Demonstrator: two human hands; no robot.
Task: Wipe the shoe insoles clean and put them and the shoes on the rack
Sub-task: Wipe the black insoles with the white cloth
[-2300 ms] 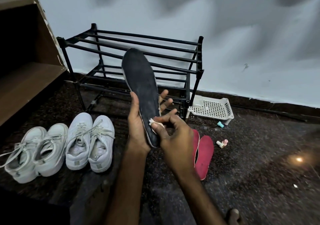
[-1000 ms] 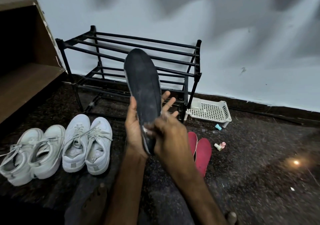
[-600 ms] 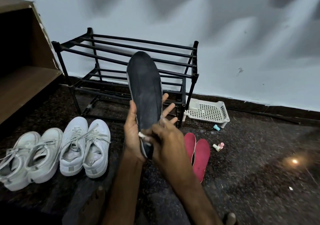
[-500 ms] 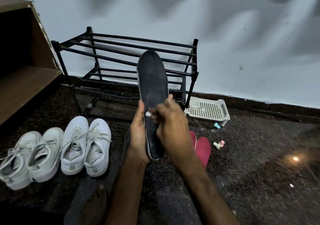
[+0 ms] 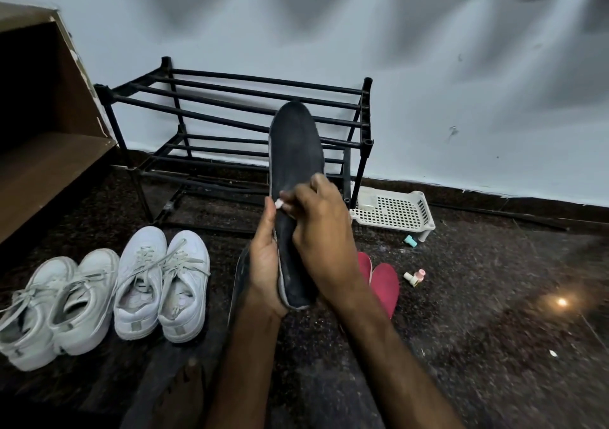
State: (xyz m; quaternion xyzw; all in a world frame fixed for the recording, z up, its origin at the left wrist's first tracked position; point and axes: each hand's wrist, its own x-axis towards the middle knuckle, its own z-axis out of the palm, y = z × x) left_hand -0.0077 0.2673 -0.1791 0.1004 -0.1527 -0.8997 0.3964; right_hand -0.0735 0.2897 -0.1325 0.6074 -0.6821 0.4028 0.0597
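My left hand (image 5: 265,263) grips the heel end of a dark insole (image 5: 295,151) and holds it upright in front of the black shoe rack (image 5: 237,99). My right hand (image 5: 321,234) pinches a small white wipe (image 5: 280,203) against the middle of the insole. Another dark insole (image 5: 238,277) lies on the floor behind my left wrist, mostly hidden. Two red insoles (image 5: 384,283) lie on the floor to the right of my hands. Two pairs of white sneakers stand at the left, one pair (image 5: 161,280) nearer my hands, the other (image 5: 52,306) further left.
A white perforated plastic tray (image 5: 395,212) sits right of the rack by the wall. A small teal cap (image 5: 410,240) and a small pink bottle (image 5: 415,277) lie on the dark floor. A brown wooden shelf unit (image 5: 43,151) stands at the far left.
My right hand with the wipe has moved up the insole from the heel end to its middle. My left hand has shifted the insole slightly to the right.
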